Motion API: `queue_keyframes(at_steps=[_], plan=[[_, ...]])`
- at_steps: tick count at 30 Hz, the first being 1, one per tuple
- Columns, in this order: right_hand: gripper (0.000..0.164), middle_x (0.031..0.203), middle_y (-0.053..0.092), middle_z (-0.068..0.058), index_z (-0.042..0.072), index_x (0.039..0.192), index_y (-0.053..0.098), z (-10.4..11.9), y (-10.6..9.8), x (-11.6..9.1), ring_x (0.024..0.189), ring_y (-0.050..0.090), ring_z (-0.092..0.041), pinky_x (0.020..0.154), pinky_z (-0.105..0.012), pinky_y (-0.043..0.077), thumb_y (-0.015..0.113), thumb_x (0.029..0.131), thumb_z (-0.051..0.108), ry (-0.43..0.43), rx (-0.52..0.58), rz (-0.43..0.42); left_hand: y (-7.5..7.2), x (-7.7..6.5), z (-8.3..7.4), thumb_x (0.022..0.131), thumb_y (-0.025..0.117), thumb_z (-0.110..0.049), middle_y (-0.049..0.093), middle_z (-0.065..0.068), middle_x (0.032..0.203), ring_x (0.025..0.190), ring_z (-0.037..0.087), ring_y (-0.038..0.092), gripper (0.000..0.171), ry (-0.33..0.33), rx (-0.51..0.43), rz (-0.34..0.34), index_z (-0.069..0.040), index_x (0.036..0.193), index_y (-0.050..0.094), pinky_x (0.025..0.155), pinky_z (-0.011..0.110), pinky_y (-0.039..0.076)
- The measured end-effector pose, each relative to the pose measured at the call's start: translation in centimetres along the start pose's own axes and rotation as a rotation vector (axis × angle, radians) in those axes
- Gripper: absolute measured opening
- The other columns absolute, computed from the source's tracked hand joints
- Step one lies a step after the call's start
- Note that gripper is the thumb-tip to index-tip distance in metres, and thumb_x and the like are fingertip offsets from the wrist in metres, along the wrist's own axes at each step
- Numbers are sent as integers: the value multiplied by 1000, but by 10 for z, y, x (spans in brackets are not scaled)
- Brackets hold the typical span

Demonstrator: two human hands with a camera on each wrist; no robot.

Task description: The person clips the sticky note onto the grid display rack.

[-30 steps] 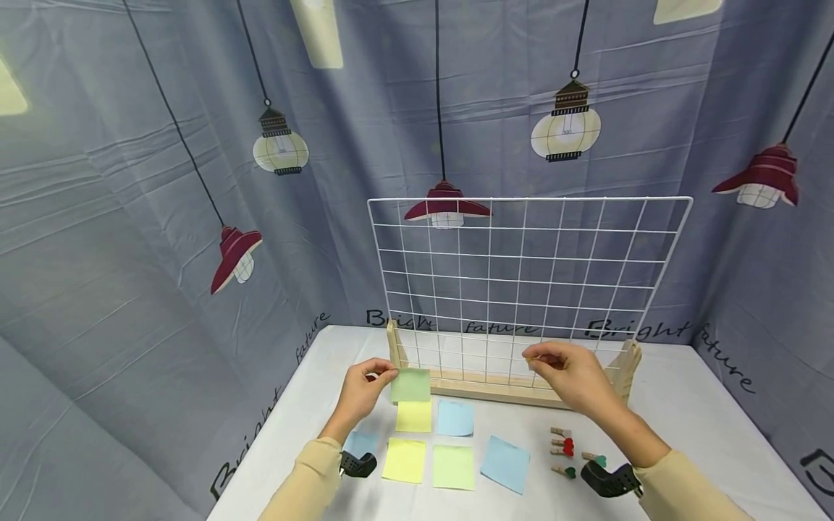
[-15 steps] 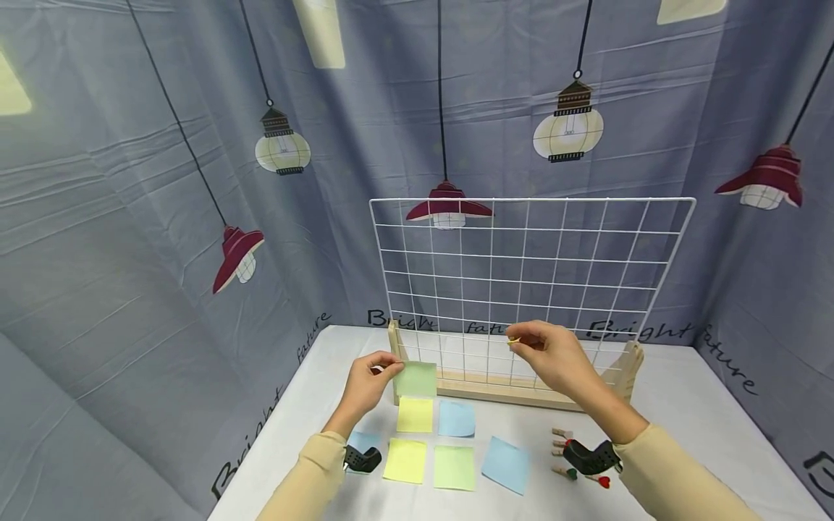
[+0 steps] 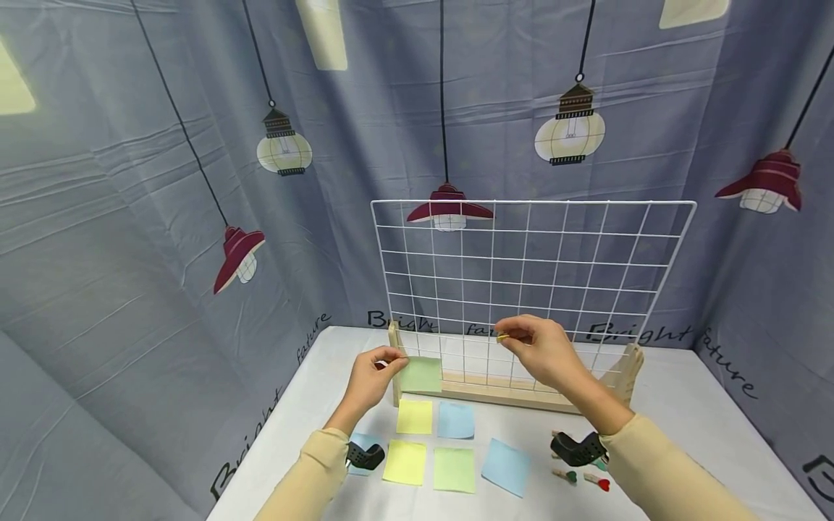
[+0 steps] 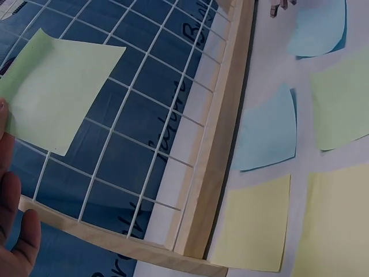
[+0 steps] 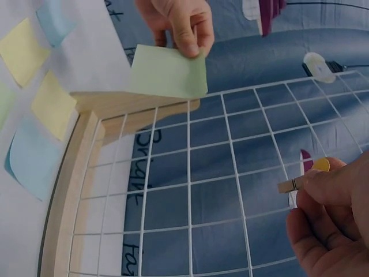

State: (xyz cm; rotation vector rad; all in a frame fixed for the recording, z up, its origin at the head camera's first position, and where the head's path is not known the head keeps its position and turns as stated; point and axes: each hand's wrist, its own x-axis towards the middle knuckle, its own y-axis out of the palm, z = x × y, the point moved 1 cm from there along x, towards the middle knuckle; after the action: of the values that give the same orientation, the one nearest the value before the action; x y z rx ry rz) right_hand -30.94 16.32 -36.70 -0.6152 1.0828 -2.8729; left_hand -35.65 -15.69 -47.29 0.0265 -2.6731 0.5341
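My left hand (image 3: 370,380) pinches a green sticky note (image 3: 420,374) by its edge, in front of the lower left of a white wire grid (image 3: 528,262). In the left wrist view the same note overlaps the grid's wires, slightly curled at one corner. My right hand (image 3: 539,349) pinches a small wooden clothespin (image 5: 291,185) with a yellow decoration (image 5: 322,165), held before the grid's lower middle. The grid stands upright in a wooden base (image 3: 508,392).
Yellow notes (image 3: 405,463), blue notes (image 3: 506,467) and a green note (image 3: 454,469) lie on the white table (image 3: 671,434). Several clothespins with red and green hearts (image 3: 597,482) lie at the right, partly hidden by the right wrist's camera (image 3: 577,449). A printed curtain (image 3: 365,108) surrounds the table.
My left hand has raised the green note slightly and shifted it right, off the yellow note below. My right hand has moved left and up with the clothespin.
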Motion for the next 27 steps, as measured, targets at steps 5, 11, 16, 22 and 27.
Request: queue_keyframes(at_steps=[5,11,16,22,27], plan=[[19,105,78,-6,13,113,76,3,3,5,88,70,-17,70,-26,54,71,96,7,-12,18,-14,1,3,-8,92,78,-26,75,-3,90,86,10,63,4,9,7,-2,-23,95,79,75,26,49],[24,111,77,-7,13,120,75,8,4,11,96,71,-21,76,-31,56,70,98,9,-17,18,9,4,9,-18,92,78,-27,75,-3,90,85,10,63,5,20,10,7,-22,95,79,75,26,50],[23,111,78,-6,13,121,75,13,4,16,97,71,-22,80,-37,57,70,98,13,-21,2,16,8,15,-24,93,78,-29,75,-3,90,84,10,63,7,27,9,27,-23,96,79,72,26,50],[23,111,78,-7,12,121,75,17,6,22,96,73,-22,78,-35,56,70,98,14,-17,43,14,10,22,-31,92,79,-28,74,-3,93,83,12,62,6,27,-3,21,-25,97,80,71,27,50],[24,110,79,-9,12,120,77,18,9,27,95,74,-23,72,-31,54,72,97,14,-18,53,-12,11,26,-37,91,79,-27,75,-3,97,85,11,63,7,34,-5,11,-24,97,80,75,27,51]])
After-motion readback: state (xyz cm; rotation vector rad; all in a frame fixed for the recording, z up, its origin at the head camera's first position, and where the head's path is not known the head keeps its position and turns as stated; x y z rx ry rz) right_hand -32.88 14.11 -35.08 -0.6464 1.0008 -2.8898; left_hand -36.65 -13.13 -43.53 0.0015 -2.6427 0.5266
